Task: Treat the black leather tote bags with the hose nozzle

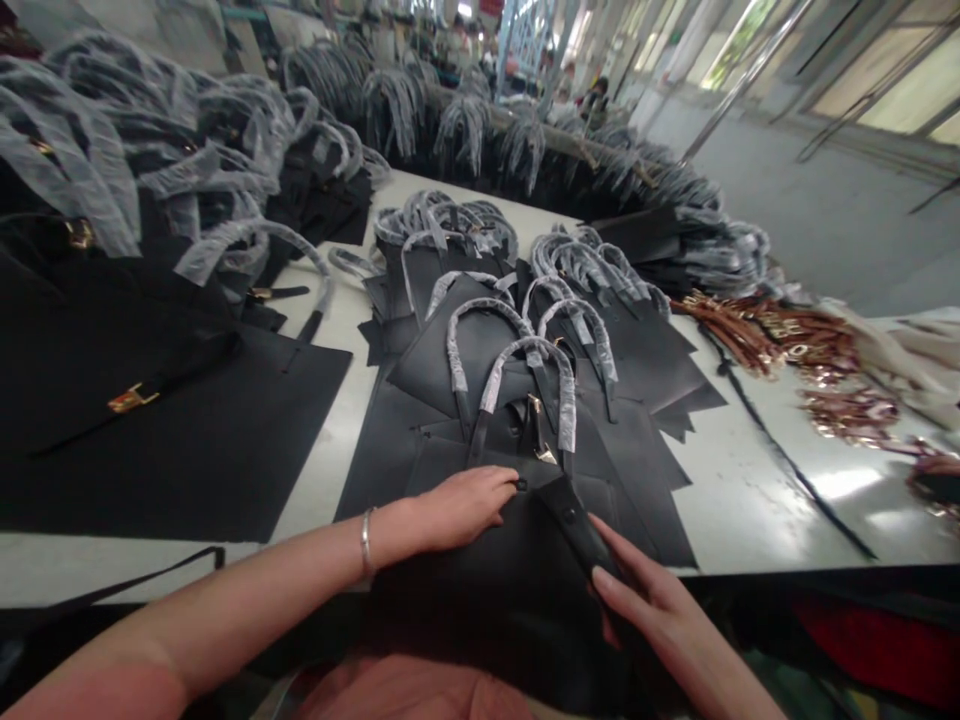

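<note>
Partly over the table's front edge lies a black leather bag panel (465,590), in front of my body. My left hand (465,508), with a silver bracelet at its wrist, has its fingers closed on the panel's upper edge. My right hand (637,580) grips a wide black strap (574,520) with a small round dark snap, its thumb on top. Just beyond my fingers are a gold clasp (545,455) and an arched bag handle (566,385) wrapped in clear plastic. The fingertips of both hands are partly hidden.
More black panels with wrapped handles (491,305) overlap on the white table (750,510). A large stack (172,430) of them covers the left side. Brown straps with gold hardware (795,335) lie at right, near a black cord (780,440). Another person's hand (937,466) shows at the right edge.
</note>
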Demonstrator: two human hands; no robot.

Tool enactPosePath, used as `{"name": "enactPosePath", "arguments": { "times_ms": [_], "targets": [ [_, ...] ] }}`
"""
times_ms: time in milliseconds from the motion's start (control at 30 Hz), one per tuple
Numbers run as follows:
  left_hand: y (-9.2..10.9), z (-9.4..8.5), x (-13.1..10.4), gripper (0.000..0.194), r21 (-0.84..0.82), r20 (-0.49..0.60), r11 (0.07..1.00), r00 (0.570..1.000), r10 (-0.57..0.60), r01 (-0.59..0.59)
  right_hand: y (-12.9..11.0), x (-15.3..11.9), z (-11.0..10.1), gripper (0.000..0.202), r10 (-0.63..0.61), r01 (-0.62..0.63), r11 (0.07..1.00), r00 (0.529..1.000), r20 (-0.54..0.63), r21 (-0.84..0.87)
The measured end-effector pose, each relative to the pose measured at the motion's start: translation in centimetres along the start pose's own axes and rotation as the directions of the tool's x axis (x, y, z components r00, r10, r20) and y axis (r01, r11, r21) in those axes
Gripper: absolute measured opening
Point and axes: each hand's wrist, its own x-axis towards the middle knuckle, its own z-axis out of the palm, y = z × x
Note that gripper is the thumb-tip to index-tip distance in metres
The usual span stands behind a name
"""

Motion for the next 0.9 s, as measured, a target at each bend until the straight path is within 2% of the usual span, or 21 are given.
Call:
{"name": "enactPosePath", "arguments": {
  "times_ms": [100,167,333,567,667,733,800,900],
  "targets": [
    [1.0,1.9,-1.8,0.021,0.09,-0.133,0.988,0.985,-0.114,0.126,-0.6,0.2,0.0,0.072,0.087,-0.085,0.996,0.995,0.043,-0.031],
    [1.5,2.8,-2.4,0.016,0.112,-0.172,0.981,0.976,-0.136,0.157,-1.3,0.7,0.3,0.073,0.134,-0.133,0.991,0.989,0.056,-0.035],
    [1.6,3.3,-2.7,0.018,0.133,-0.161,0.984,0.982,-0.098,0.12,-3.1,2.5,1.0,0.066,0.139,-0.136,0.99,0.986,0.087,-0.035],
    [1.5,3.6,-3.2,0.017,0.184,-0.178,0.978,0.982,-0.06,0.093,-3.5,2.1,0.2,0.065,0.202,-0.197,0.979,0.969,0.146,-0.048],
    [1.5,3.5,-3.2,0.018,0.211,-0.167,0.974,0.985,-0.043,0.078,-4.1,3.2,0.7,0.063,0.191,-0.186,0.981,0.967,0.168,-0.046],
    [1.6,3.4,-3.3,0.02,0.222,-0.162,0.973,0.986,-0.03,0.066,-4.6,4.2,1.4,0.065,0.135,-0.13,0.99,0.981,0.136,-0.046],
    [1.8,3.3,-3.5,0.025,0.227,-0.163,0.972,0.986,-0.022,0.059,-5.0,4.8,1.7,0.068,0.033,-0.031,0.998,0.999,0.037,-0.05],
    [2.1,3.5,-4.0,0.034,0.215,-0.179,0.974,0.983,-0.03,0.069,-5.4,4.3,1.1,0.07,-0.068,0.06,0.995,0.993,-0.1,-0.079]
  ]
}}
